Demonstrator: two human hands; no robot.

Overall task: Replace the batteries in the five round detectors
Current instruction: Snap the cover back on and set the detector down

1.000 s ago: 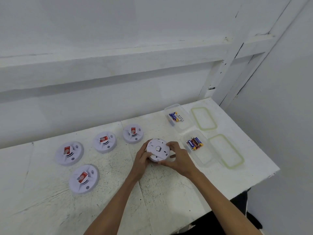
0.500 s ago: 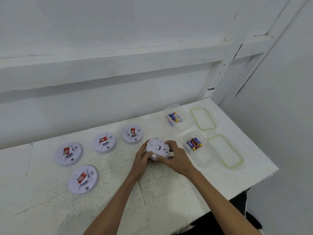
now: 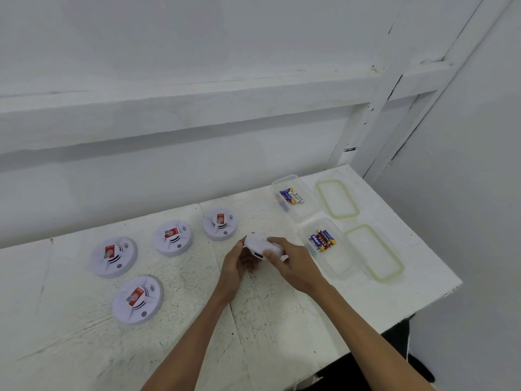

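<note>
Detector is tipping up on edge since a second ago, lifting over the bench middle. Left grip is cupping its left rim, right grip is pinching the right rim. Battery tub is lying toward the right edge, right grip nearer.

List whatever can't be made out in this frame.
Head view only.
1. Held detector: motion-blurred, partly covered by the left hand and right hand; battery bay state unclear.
2. Batteries in both clear boxes: labels too small to read.
3. Table: left and near edges cut off by the frame.
</note>
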